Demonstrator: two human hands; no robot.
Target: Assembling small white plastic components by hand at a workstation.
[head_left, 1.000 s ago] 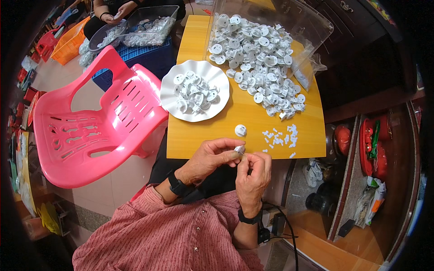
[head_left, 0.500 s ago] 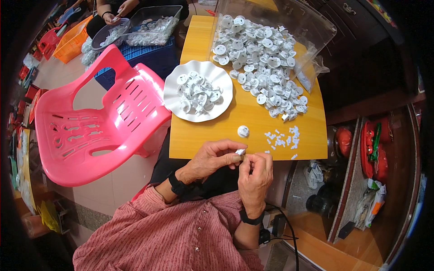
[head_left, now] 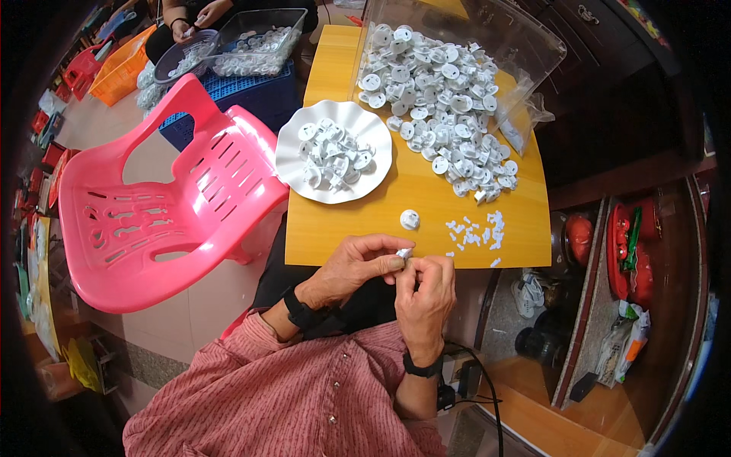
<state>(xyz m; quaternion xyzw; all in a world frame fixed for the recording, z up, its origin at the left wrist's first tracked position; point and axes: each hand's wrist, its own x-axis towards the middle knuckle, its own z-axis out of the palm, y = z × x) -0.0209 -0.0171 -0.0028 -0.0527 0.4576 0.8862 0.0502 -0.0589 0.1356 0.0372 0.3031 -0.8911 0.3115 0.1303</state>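
Note:
My left hand [head_left: 355, 266] pinches a small white plastic part [head_left: 404, 254] between thumb and fingers at the table's near edge. Against it, my right hand [head_left: 425, 298] is closed in a pinch; whatever lies between its fingertips is hidden. Just beyond my hands, a single round white plastic piece [head_left: 410, 219] rests on the table. To its right is a scatter of tiny white pegs [head_left: 478, 231]. A white wavy-rimmed plate [head_left: 293, 180] at the left holds a heap of similar white pieces [head_left: 335, 154].
A large pile of round white parts [head_left: 457, 145] spills from a clear plastic bin [head_left: 533, 53] on the yellow table [head_left: 335, 236]. A pink plastic chair [head_left: 152, 213] stands left. Another person's hands [head_left: 183, 29] work behind tubs of parts. Shelves [head_left: 594, 327] are at right.
My right hand has shifted slightly left, closer against my left fingertips. The white part in my left hand sits at a slightly different angle.

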